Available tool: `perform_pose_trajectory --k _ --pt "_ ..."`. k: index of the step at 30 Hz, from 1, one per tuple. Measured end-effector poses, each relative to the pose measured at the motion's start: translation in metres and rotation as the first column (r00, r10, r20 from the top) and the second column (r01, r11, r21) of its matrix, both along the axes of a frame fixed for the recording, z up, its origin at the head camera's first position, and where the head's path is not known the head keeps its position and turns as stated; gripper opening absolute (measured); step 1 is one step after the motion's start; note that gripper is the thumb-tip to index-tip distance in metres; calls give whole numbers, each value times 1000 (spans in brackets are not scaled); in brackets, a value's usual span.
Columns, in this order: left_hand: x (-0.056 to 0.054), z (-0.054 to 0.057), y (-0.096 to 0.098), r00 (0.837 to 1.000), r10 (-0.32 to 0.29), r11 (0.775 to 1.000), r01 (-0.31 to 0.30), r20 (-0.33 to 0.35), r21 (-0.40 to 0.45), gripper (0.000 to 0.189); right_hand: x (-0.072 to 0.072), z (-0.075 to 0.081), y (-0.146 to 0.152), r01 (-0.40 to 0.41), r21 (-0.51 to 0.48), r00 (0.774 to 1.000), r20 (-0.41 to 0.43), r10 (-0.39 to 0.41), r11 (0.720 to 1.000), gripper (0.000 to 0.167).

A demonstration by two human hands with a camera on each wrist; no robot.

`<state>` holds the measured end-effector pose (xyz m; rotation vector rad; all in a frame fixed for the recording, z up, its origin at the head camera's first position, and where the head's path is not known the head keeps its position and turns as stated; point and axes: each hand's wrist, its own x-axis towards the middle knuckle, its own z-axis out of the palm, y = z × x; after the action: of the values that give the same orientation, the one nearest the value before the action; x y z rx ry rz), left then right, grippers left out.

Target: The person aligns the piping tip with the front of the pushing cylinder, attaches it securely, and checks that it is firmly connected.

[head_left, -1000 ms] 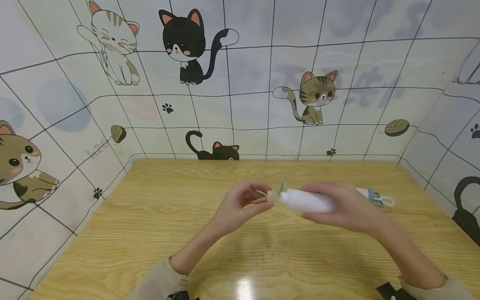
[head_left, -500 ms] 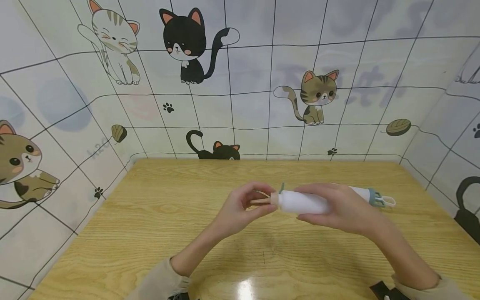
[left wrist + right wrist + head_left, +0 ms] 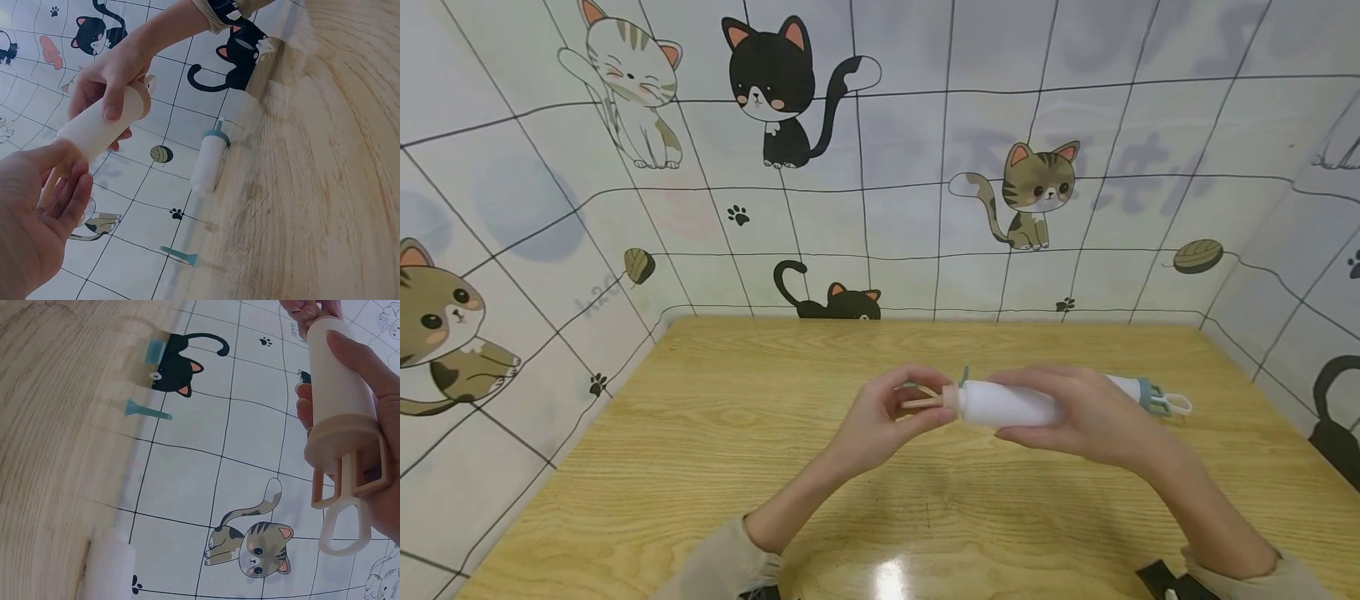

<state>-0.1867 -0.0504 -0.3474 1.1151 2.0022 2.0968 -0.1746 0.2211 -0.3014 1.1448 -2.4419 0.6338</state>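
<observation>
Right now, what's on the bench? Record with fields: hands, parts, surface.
left hand: pinches beige fitting against one end of held tube
right hand: grips held tube, white
held tube far end: beige collar, white ring
second tube: white, on its side on the table, teal collar
teal nozzle: upright on the table, wide end down
surface: wood-grain table
backdrop: cat-print wall
</observation>
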Motion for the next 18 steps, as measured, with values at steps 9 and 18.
perform_pose_trajectory --k 9,18 --pt "0 -2 0 1000 -9 999 8 18 46 24 -3 -1 0 -39 -7 999 -15 38 999 50" --pt "1 -3 1 1000 4 999 -5 3 42 22 -5 -3 -1 -60 -6 998 -22 60 998 50"
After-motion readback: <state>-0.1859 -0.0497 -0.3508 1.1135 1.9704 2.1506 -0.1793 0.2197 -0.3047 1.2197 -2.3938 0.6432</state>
